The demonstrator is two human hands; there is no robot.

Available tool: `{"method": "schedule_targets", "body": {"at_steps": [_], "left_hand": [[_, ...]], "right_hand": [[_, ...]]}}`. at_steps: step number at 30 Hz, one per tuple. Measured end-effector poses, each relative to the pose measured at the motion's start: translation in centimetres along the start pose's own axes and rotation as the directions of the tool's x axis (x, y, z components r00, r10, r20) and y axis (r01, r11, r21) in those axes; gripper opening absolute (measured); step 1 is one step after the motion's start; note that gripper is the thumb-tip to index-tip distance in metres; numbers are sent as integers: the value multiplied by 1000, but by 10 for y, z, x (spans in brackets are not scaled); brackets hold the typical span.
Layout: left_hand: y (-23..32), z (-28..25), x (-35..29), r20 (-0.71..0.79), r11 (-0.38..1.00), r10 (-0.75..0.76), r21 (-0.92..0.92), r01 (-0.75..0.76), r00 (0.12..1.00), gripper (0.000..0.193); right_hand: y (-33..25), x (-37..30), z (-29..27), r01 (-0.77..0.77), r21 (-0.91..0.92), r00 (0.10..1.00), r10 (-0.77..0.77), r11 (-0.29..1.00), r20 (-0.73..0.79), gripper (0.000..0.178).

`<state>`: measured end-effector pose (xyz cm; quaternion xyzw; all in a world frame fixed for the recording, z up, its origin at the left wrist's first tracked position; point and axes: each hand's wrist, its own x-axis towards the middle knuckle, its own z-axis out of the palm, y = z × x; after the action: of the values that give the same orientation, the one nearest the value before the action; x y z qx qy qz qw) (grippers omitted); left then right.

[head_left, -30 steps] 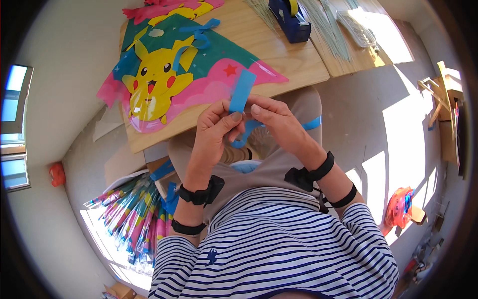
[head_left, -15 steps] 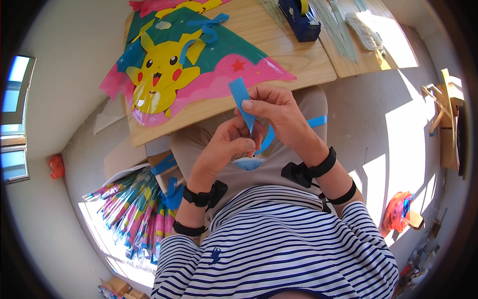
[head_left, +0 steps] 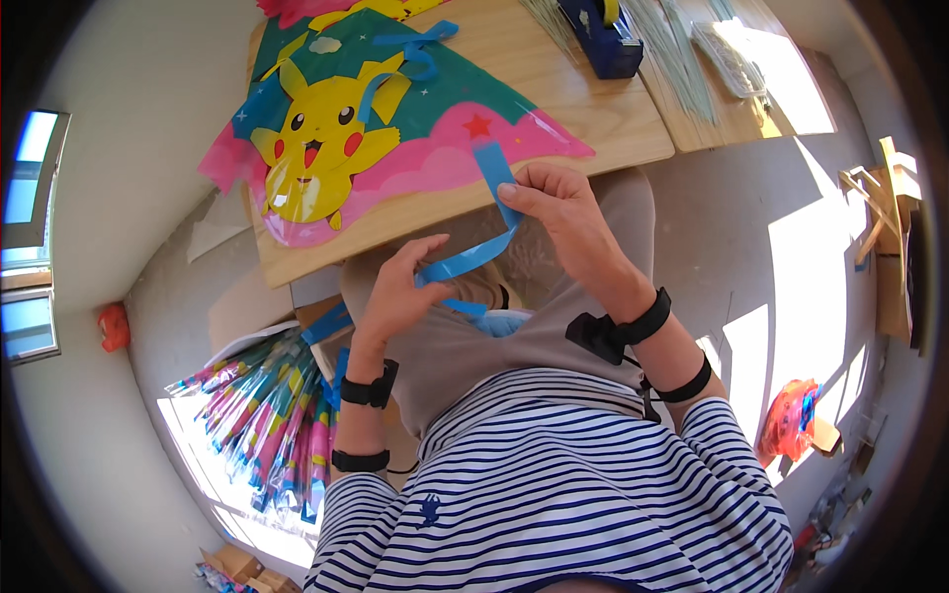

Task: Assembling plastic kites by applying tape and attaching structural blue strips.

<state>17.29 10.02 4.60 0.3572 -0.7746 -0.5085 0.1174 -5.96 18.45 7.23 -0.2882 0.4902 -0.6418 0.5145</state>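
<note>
Long blue plastic ribbon strip (head_left: 473,259): pinched taut between right hand (head_left: 559,212) above and left hand (head_left: 400,292) below, both closed on it, kept clear of the lap

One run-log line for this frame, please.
left hand: pinching lower end of blue plastic ribbon strip | right hand: pinching upper part | ribbon: bowed between hands | nearby: colourful cartoon kite on wooden table

1. The left hand (head_left: 395,292) and right hand (head_left: 563,212), pressed together a second ago, now sit apart.
2. The long blue plastic ribbon strip (head_left: 474,252), earlier bunched upright between the fingers, now stretches out in a curve between both hands.
</note>
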Motion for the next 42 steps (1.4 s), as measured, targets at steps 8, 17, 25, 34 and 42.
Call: {"method": "schedule_targets", "body": {"at_steps": [8,17,25,34,42], "left_hand": [[46,20,53,11,719,-113,-690,89,994,31],[34,44,72,-36,718,-266,-674,173,963,16],[46,48,71,49,675,-170,-722,152,984,10],[63,24,59,118,762,170,-645,-55,978,20],[80,12,59,225,782,306,-614,-110,925,22]], "right_hand": [[18,-18,-8,-204,-117,975,212,972,60,14],[32,-39,-44,-310,4,948,308,951,73,14],[43,-49,-63,-190,-175,982,189,966,-26,13],[21,-60,-57,-13,-331,1000,20,943,17,29],[9,-35,-40,7,-52,969,6,999,247,36]]}}
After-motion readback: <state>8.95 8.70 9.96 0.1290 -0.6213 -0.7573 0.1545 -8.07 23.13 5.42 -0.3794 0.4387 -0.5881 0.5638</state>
